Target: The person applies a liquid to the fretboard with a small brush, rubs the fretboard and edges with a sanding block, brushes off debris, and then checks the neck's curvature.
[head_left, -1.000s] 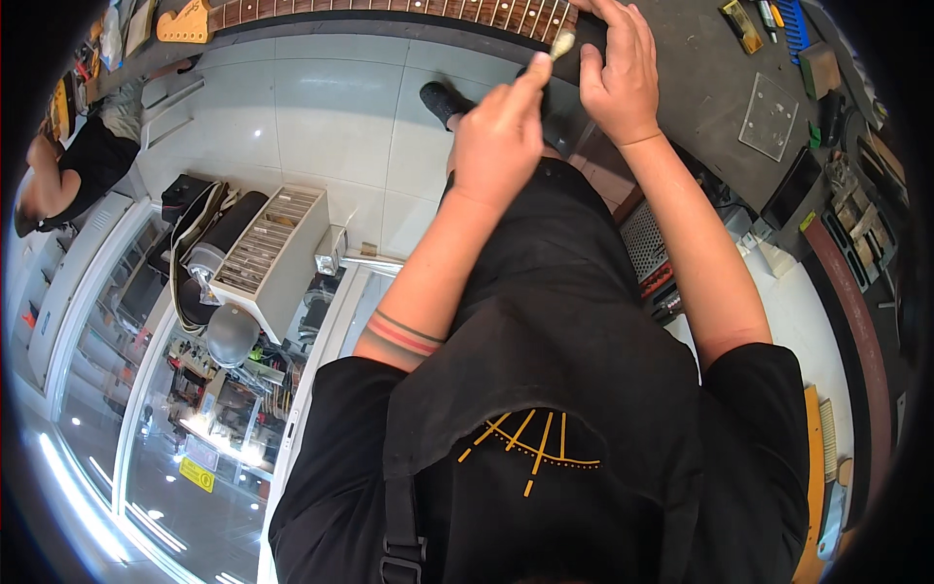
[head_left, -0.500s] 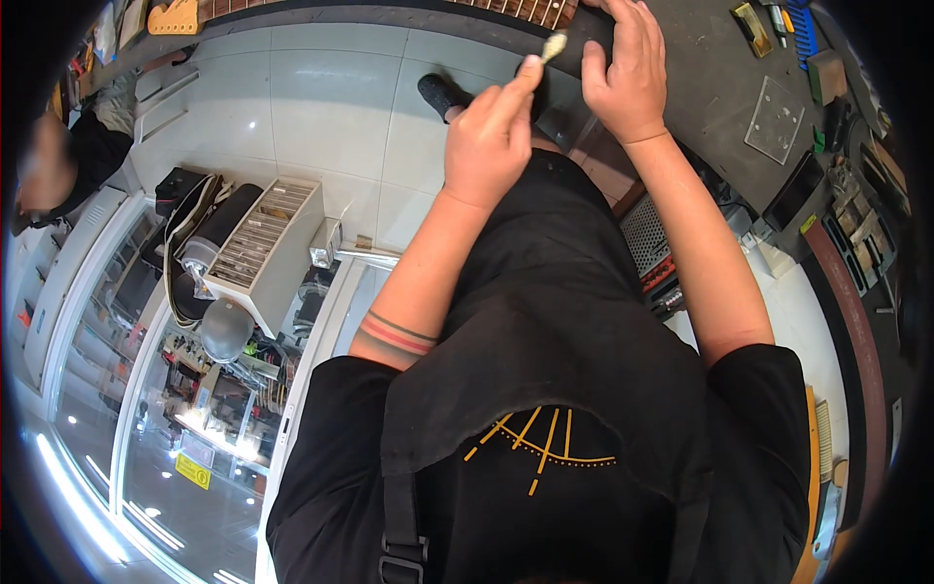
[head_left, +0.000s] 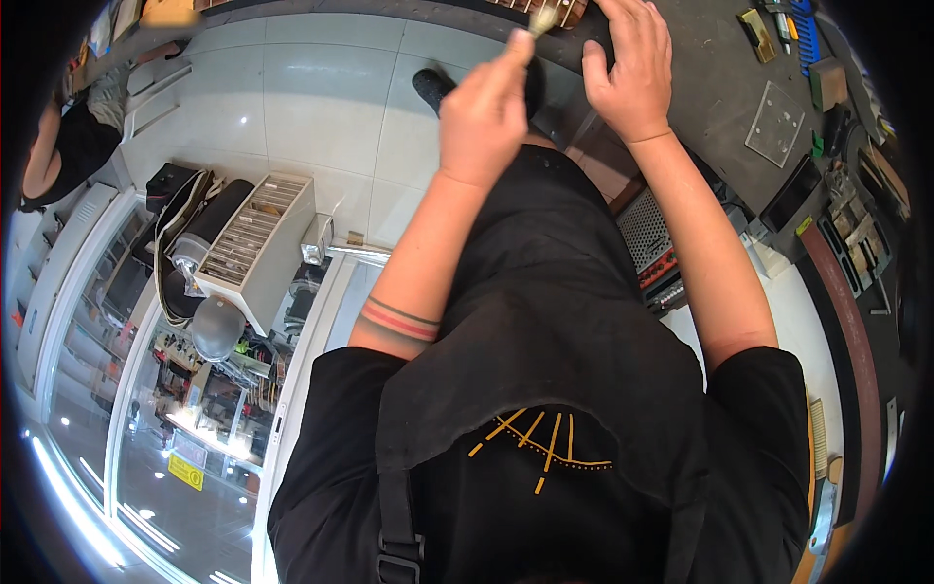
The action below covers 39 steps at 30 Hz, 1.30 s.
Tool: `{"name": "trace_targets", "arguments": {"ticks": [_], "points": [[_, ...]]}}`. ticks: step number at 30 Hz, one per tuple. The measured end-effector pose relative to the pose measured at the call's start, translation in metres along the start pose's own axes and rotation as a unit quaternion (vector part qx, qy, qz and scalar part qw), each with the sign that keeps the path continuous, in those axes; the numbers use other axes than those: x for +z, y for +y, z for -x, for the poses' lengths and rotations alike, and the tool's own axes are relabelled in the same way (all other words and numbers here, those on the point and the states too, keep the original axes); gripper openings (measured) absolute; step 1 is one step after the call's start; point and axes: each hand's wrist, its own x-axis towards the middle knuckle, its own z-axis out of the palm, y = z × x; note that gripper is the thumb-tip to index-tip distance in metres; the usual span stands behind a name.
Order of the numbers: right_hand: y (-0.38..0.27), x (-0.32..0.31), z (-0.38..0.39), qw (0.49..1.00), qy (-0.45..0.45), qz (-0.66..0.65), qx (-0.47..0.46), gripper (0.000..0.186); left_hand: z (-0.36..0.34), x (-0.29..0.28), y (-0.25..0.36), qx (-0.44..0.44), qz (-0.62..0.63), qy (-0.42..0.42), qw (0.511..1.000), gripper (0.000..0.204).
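Left grip (head_left: 484,122): at 12 o'clock, closed round a pale-tipped tool (head_left: 545,18), thumb side up by the tip.
Right grip (head_left: 630,83): at 1 o'clock, open, holding nothing seen — back of the hand up, thumb spread, fingertips running to the top edge. Touch on the neck: could not tell.
Neck: fretted neck (head_left: 572,12) on the worktop (head_left: 705,102), between 12 and 1 o'clock, largely cut off above. A blurred yellowish end (head_left: 170,10) showed between 10 and 11.
Tool, judged: light, short, easily swung; best pinched low on the handle, off the tip. Tip blurred, overlapping the frets; contact unclear.
Neck, judged: stiff, fairly light, smooth enough to slide; fret edges prone to scratching. Sensible hold: along both long edges.
In the way: right thumb just beside the neck's near end, leaving little room for strokes toward 1 o'clock.
Worktop, 2 o'clock: clear plate (head_left: 775,124), blue toothed strip (head_left: 806,37), brownish block (head_left: 829,85) — all well apart from the neck.
Farther off: slotted box (head_left: 243,234) and a co-worker (head_left: 78,156), both toward 10 o'clock.
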Motion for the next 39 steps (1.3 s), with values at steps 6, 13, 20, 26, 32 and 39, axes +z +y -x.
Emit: {"name": "trace_targets", "arguments": {"ticks": [6, 13, 20, 26, 32, 39], "points": [[0.000, 0.001, 0.002, 1.000, 0.002, -0.002, -0.003, 0.069, 0.006, 0.003, 0.008, 0.011, -0.072, -0.074, 0.995, 0.042], [-0.001, 0.001, 0.001, 1.000, 0.011, 0.000, -0.002, 0.070, -0.001, 0.004, -0.001, 0.042, -0.051, -0.016, 0.998, 0.045], [-0.002, 0.001, 0.000, 1.000, 0.004, 0.008, 0.000, 0.071, -0.002, 0.001, -0.017, 0.063, -0.063, 0.020, 0.996, 0.055], [-0.002, 0.004, 0.000, 1.000, 0.006, 0.001, -0.004, 0.071, 0.002, 0.012, -0.012, 0.083, -0.057, 0.009, 0.995, 0.060], [-0.002, 0.004, 0.001, 1.000, 0.002, 0.014, 0.003, 0.071, -0.004, 0.006, -0.011, 0.092, -0.075, -0.029, 0.993, 0.062], [-0.002, 0.002, 0.004, 0.999, -0.005, 0.023, 0.023, 0.072, -0.048, -0.060, -0.036, -0.057, -0.051, 0.046, 0.996, 0.044]]}}
